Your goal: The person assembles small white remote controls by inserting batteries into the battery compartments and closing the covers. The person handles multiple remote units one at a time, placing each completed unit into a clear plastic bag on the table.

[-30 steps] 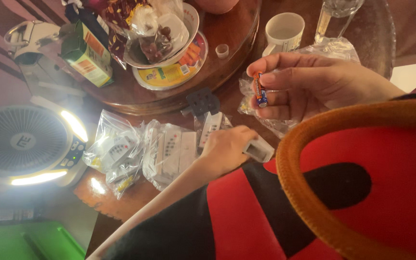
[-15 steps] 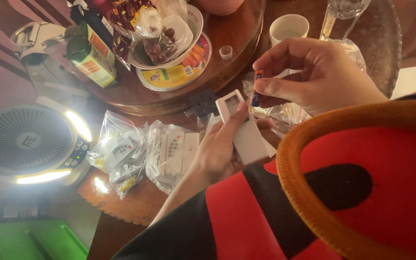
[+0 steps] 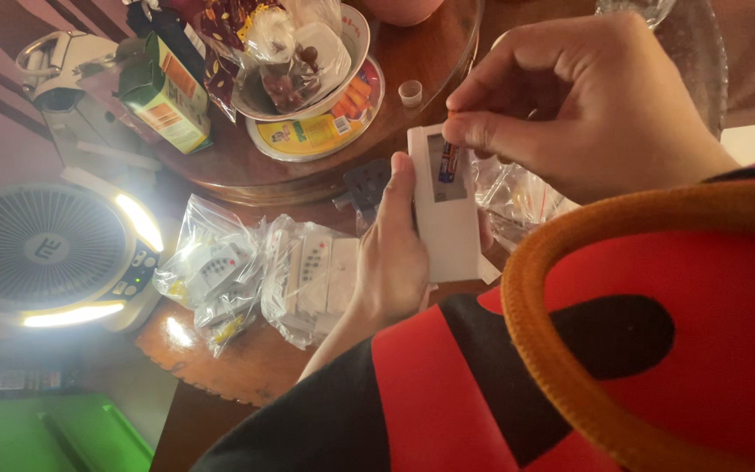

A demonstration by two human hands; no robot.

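My left hand [image 3: 395, 258] holds a white remote control [image 3: 443, 218] upright with its back facing me and its battery bay uncovered. My right hand [image 3: 587, 100] pinches a small orange and blue battery [image 3: 449, 162] between thumb and fingers and holds it in the open bay. Both hands are over the dark wooden table [image 3: 255, 363], just in front of my red, black and orange sleeve [image 3: 657, 332].
Clear bags of white remotes [image 3: 259, 275] lie left of my left hand. A round white fan with a lit rim [image 3: 45, 253] stands at the far left. A wooden turntable [image 3: 395, 122] carries a bowl of snacks [image 3: 294, 61], a green carton [image 3: 159, 92] and a small cap [image 3: 410, 93].
My left hand lifted the remote off the table and turned its back up. My right hand brought the battery down and left into the open bay.
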